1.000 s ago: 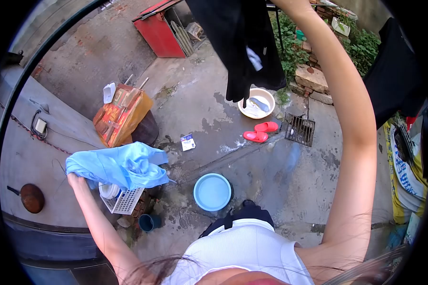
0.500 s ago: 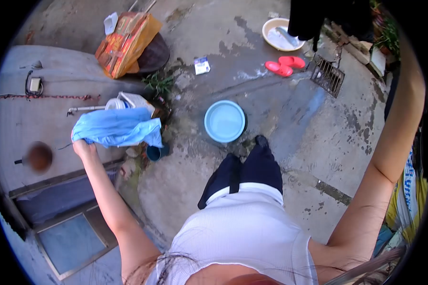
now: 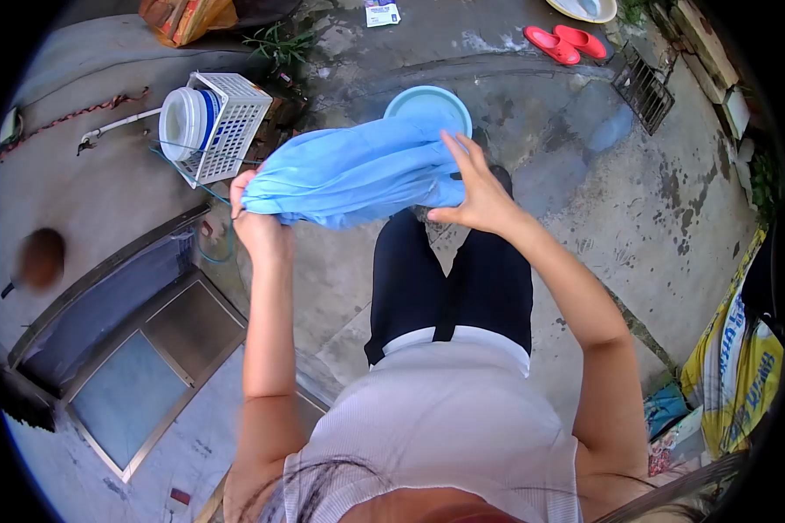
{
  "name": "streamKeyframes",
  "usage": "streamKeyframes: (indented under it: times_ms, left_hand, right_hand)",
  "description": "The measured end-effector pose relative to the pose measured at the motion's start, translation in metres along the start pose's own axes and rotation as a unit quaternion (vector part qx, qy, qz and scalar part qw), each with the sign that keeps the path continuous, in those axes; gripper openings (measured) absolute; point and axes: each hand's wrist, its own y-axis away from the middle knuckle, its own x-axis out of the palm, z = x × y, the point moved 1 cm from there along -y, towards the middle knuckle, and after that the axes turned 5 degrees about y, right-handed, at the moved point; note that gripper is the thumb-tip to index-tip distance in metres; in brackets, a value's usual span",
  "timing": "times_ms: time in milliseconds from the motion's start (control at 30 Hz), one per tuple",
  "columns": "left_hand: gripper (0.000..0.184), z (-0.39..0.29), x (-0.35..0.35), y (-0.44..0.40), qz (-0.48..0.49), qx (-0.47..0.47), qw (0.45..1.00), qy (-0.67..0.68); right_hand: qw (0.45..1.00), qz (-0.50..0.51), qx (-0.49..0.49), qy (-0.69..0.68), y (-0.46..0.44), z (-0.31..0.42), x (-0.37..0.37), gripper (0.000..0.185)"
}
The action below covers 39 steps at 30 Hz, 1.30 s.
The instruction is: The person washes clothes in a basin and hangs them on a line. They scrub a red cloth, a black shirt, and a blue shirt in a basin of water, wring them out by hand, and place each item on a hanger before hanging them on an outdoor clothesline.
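A light blue cloth (image 3: 349, 174) stretches in folds in front of my body. My left hand (image 3: 260, 218) is closed round its left end. At the cloth's right end is my right hand (image 3: 475, 187), with thumb and fingers spread apart beside the fabric. Behind the cloth, a light blue basin (image 3: 427, 98) stands on the ground, partly hidden by it. A thin blue cord hangs near my left hand.
A white crate (image 3: 235, 131) and a white bucket (image 3: 183, 124) are at the left. Red clogs (image 3: 567, 44) lie near a metal drain grate (image 3: 644, 89) at upper right. Yellow and white sacks (image 3: 737, 366) are at the right edge.
The blue cloth and my left hand have moved right, in front of my body. My right hand has come down from the dark garment at the upper right to the cloth's right end.
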Motion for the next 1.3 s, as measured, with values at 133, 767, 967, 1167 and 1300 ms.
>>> streamKeyframes:
  times_ms: [133,767,967,1167,1300]
  left_hand:
    - [0.009,0.095,0.007,0.001,0.101,-0.049,0.994,0.006]
    - [0.055,0.468,-0.103,-0.200,-0.003,-0.113,0.981,-0.158]
    - [0.074,0.548,-0.137,-0.249,0.021,-0.244,0.967,-0.065]
    - [0.060,0.660,-0.195,-0.290,-0.011,-0.348,0.937,-0.021]
    - [0.039,0.704,-0.207,-0.292,-0.102,-0.279,0.932,-0.207]
  right_hand:
    - [0.996,-0.043,-0.015,-0.070,-0.049,-0.074,0.094,0.072]
    - [0.948,0.049,0.117,0.293,-0.193,-0.481,0.240,0.080]
    - [0.828,0.175,0.016,0.532,-0.244,-0.544,0.317,0.085]
    - [0.805,0.205,0.055,0.553,-0.267,-0.610,0.360,0.083]
    - [0.934,0.127,0.064,0.328,-0.263,-0.681,0.378,0.070]
